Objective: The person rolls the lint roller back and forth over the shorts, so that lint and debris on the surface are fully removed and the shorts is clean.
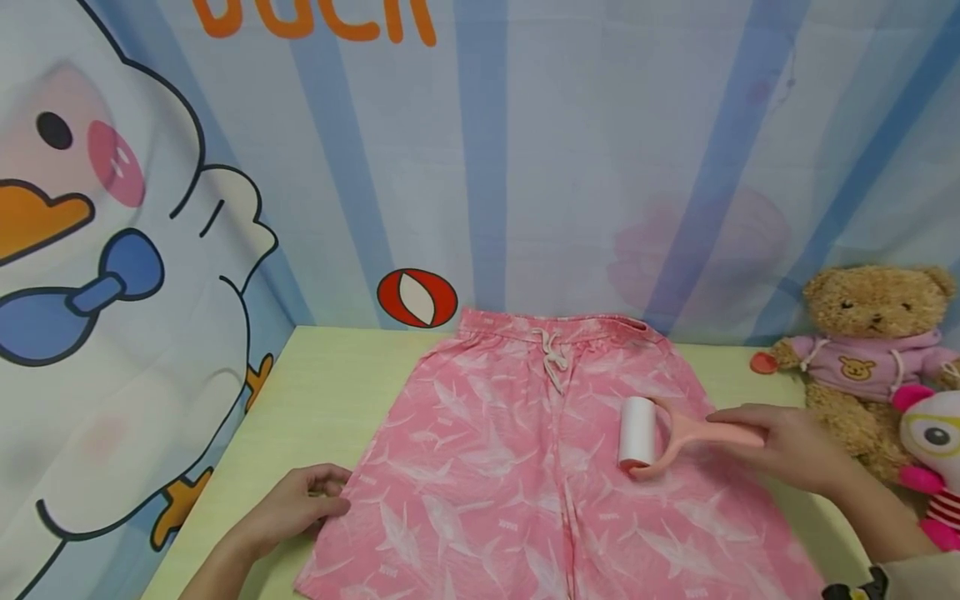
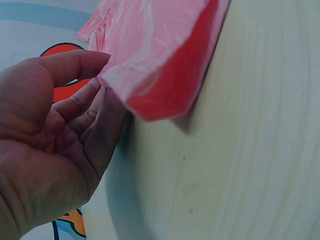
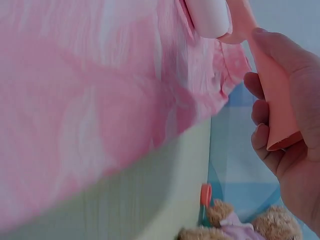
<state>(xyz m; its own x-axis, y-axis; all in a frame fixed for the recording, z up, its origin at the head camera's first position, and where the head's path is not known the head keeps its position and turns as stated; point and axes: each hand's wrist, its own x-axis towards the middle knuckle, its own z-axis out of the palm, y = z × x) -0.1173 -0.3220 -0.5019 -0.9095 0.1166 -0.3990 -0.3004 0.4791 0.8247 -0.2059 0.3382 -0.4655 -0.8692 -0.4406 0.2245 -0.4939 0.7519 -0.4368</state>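
Pink shorts (image 1: 465, 467) with a white fish-like print and a white drawstring (image 1: 552, 358) lie spread on the table, waistband toward the back. My right hand (image 1: 787, 442) grips the peach handle of a lint roller (image 1: 637, 433), its white roll over the leg on the right. In the right wrist view the fingers wrap round the lint roller's handle (image 3: 275, 95). At the left edge of the shorts is my left hand (image 1: 296, 504). The left wrist view shows this hand (image 2: 65, 110) pinching the fabric edge, with the leg opening (image 2: 172, 95) slightly raised beside it.
A teddy bear (image 1: 873, 350) in a lilac hoodie sits at the right, with a pink and white plush toy (image 1: 937, 442) before it. Behind the pale yellow table (image 1: 322, 392) hangs a striped backdrop (image 1: 555, 167) with a duck drawing at the left.
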